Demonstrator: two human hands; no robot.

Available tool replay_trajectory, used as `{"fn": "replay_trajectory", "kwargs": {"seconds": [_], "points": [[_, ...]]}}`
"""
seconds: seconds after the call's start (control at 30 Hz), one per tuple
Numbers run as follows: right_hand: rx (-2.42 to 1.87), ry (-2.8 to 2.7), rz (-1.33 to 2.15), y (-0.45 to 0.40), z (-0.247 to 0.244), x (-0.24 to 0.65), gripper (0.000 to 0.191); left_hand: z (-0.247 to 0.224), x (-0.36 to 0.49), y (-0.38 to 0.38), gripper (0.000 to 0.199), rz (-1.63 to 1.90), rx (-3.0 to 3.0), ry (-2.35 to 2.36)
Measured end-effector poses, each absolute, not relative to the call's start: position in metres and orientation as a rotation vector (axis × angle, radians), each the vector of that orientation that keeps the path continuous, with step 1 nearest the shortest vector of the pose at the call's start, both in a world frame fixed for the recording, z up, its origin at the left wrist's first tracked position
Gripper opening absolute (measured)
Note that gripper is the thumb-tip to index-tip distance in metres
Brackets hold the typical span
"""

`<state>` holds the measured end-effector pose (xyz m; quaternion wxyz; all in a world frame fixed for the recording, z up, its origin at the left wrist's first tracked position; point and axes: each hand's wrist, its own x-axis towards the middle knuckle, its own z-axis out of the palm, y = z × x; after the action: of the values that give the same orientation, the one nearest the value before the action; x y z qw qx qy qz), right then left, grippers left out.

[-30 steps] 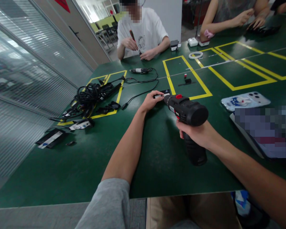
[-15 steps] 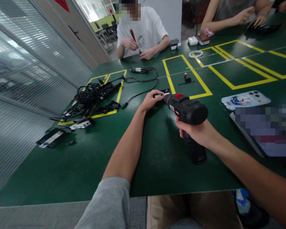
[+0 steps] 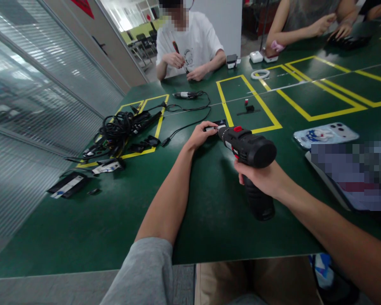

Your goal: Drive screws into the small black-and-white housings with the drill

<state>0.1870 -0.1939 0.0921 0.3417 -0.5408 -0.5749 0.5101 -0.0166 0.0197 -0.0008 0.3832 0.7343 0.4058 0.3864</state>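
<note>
My right hand is wrapped round the grip of a black cordless drill with red parts. The drill points forward and left, its chuck close to my left fingertips. My left hand is closed on a small black part with a pale strip, low over the green table. Fingers and chuck cover most of that part, so its kind and the drill's contact with it are hard to make out.
Tangled black cables lie to the left, near a black box. On the right are a phone and a blurred flat item. A person opposite holds a screwdriver; another person's arms rest at far right.
Both hands and the drill keep almost the same place. The view has shifted very slightly.
</note>
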Motion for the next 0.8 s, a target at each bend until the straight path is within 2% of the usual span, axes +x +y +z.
{"fn": "replay_trajectory", "kwargs": {"seconds": [0.37,0.8], "points": [[-1.351,-1.472,1.350,-0.1946,0.0889,0.1883,0.005,0.0004,-0.0173,0.0186,0.026,0.972,1.867,1.037],[-1.354,-1.439,1.369,-0.1950,0.0917,0.1860,0.006,-0.0008,-0.0167,0.0202,0.026,0.958,1.845,1.051]]}}
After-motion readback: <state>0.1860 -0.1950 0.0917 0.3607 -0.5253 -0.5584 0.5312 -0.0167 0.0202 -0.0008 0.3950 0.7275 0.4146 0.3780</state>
